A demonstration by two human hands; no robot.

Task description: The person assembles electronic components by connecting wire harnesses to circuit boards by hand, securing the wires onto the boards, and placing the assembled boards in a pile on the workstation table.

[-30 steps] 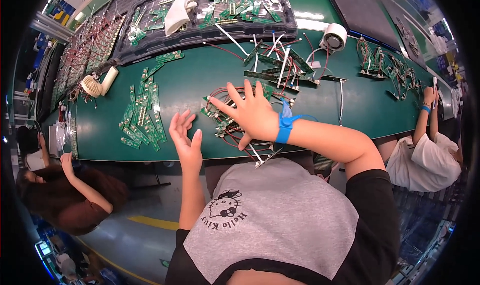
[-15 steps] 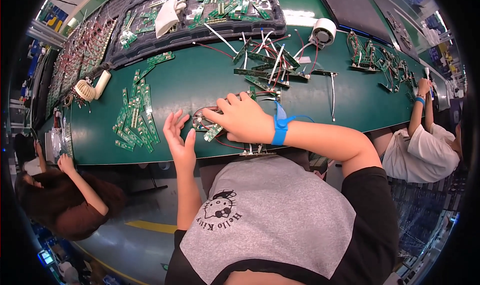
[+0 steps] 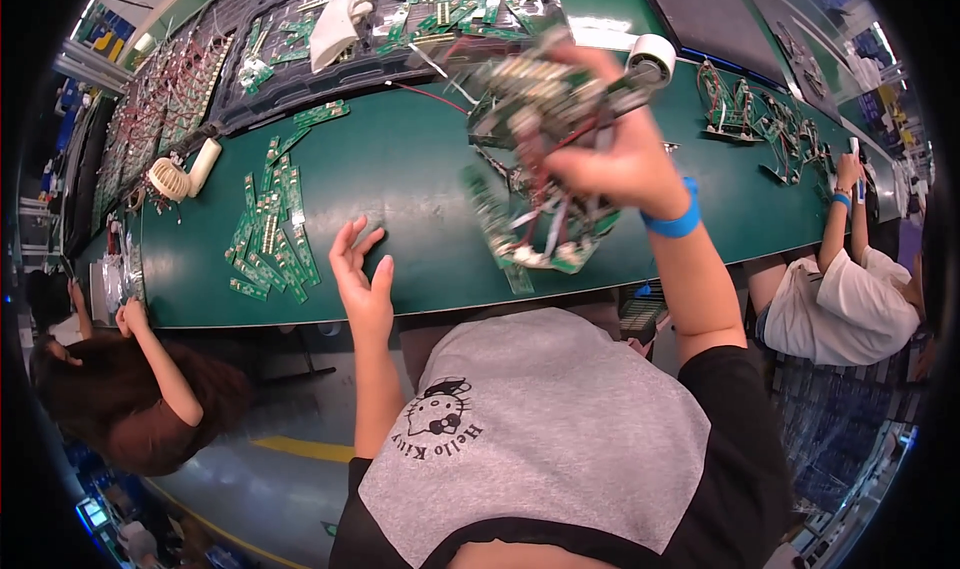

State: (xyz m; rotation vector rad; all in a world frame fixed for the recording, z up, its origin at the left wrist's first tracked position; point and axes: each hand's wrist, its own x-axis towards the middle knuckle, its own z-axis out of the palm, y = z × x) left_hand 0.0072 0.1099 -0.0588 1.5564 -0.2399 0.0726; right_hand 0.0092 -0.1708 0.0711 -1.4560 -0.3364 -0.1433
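Observation:
My right hand point(image 3: 635, 169), a blue band round its wrist, is raised over the middle right of the green table. Its fingers are wrapped round a bundle of narrow green circuit boards point(image 3: 530, 79) with red, black and white wires, smeared by motion. More wired boards point(image 3: 550, 254) hang at the bundle's lower end, near the table's front edge. How many boards the hand grips cannot be made out. My left hand point(image 3: 365, 284) stays at the front edge, fingers apart, holding nothing. To its left lies a loose pile of narrow green boards point(image 3: 270, 224).
Black trays point(image 3: 225, 119) of boards stand at the back, a white glove point(image 3: 335, 34) on top. A beige handheld fan point(image 3: 172, 179) lies left, a white fan point(image 3: 652, 59) stands back right. Wired boards point(image 3: 730, 114) lie farther right. Co-workers sit at both sides.
My right hand has swung right and away from me, from beside my left hand, and now lifts a bundle of wired boards. The wired pile is mostly hidden or lifted. My left hand has barely moved.

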